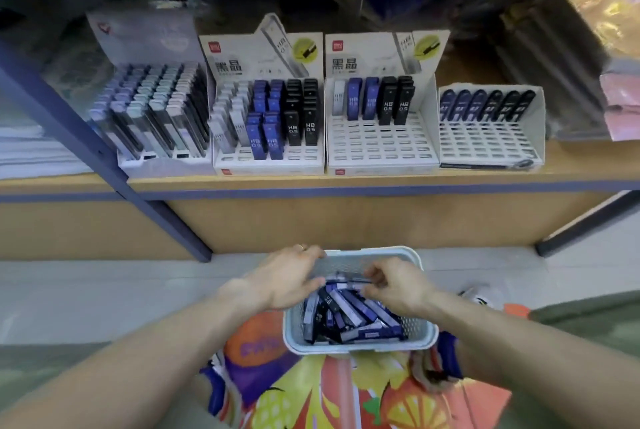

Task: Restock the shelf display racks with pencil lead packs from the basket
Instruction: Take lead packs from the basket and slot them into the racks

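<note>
Your left hand (287, 281) and right hand (398, 285) both pinch pencil lead packs (349, 314) inside the basket (360, 345) below the shelf (311, 182).

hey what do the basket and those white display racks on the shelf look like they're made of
The basket looks like moulded plastic, pale grey-white and matte, with perforated walls and rounded corners. The white display racks look like printed cardboard: folded flaps, flat printed header panels, and die-cut slots across the base, though a thin plastic insert can't be ruled out.
</note>
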The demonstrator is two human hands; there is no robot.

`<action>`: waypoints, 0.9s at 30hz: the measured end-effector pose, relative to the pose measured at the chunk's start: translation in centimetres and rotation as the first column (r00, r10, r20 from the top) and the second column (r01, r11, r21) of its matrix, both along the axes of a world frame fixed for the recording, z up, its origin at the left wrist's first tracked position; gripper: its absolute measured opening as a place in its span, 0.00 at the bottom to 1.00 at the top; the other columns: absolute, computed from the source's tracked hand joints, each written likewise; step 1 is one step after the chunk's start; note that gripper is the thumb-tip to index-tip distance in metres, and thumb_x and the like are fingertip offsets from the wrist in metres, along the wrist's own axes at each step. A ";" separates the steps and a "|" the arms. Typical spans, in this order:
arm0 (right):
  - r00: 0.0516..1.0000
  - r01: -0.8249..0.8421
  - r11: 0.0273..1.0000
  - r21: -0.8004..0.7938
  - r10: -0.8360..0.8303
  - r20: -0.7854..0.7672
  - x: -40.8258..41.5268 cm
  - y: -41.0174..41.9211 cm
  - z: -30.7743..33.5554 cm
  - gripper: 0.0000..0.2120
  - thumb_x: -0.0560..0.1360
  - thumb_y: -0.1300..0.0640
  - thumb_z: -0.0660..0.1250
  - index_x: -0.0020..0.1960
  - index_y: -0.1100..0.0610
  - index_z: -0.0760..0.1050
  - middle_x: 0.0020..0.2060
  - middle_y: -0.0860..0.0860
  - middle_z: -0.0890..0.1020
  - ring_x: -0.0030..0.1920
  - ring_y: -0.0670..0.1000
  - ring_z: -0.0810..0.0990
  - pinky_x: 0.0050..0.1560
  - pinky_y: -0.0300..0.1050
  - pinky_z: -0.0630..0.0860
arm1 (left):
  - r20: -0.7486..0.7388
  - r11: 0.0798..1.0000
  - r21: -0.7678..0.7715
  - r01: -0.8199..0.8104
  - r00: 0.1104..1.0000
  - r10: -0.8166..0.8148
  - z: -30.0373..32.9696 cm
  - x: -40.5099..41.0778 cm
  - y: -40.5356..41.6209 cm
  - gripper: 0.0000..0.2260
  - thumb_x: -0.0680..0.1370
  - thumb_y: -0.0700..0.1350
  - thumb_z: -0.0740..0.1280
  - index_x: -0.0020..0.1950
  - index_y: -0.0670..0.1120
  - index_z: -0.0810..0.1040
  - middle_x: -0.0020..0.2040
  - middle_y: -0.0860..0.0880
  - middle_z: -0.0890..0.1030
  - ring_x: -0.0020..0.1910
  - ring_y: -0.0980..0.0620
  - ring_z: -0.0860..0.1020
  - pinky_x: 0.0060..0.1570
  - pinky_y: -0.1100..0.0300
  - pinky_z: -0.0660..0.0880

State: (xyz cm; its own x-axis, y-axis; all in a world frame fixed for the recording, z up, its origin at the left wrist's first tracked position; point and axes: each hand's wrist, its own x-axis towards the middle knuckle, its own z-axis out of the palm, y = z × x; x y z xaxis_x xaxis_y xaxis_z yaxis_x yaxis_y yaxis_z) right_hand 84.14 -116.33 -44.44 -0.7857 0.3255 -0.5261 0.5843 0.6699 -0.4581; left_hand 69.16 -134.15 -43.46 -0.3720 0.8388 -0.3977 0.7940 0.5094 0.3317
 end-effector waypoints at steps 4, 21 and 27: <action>0.979 0.120 0.993 -0.010 -0.117 0.169 0.5 1.0 -5.7 0.20 0.77 0.52 0.73 0.66 0.57 0.75 0.60 0.54 0.82 0.59 0.54 0.81 0.63 0.50 0.77 | 0.174 0.969 -0.130 -0.210 0.957 0.231 -4.9 1.6 1.5 0.25 0.84 0.52 0.64 0.78 0.45 0.63 0.71 0.41 0.75 0.70 0.42 0.74 0.67 0.52 0.71; 0.917 -0.026 1.000 -0.009 0.028 0.397 1.2 1.6 -15.6 0.38 0.77 0.52 0.71 0.78 0.62 0.55 0.74 0.62 0.65 0.73 0.60 0.68 0.69 0.46 0.67 | 0.359 0.828 -0.484 -0.284 0.798 0.484 -17.1 7.4 5.7 0.35 0.82 0.50 0.65 0.82 0.44 0.50 0.74 0.39 0.72 0.70 0.40 0.74 0.66 0.51 0.71; 0.933 -0.128 0.991 0.039 0.107 0.345 0.9 1.6 -16.8 0.45 0.78 0.50 0.70 0.81 0.62 0.45 0.79 0.58 0.57 0.78 0.58 0.58 0.77 0.50 0.54 | 0.434 0.595 -0.488 -0.639 0.414 0.800 -17.4 7.7 6.9 0.34 0.83 0.52 0.64 0.80 0.43 0.48 0.73 0.40 0.73 0.69 0.41 0.75 0.67 0.52 0.71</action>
State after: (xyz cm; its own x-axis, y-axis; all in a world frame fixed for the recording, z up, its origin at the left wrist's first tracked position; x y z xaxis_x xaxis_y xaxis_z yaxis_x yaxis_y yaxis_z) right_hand 85.04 -114.70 -61.21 -0.5966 0.2812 -0.7517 0.6140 0.7630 -0.2019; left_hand 76.83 -127.24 -60.89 -0.4319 0.2312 -0.8718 -0.2118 0.9136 0.3472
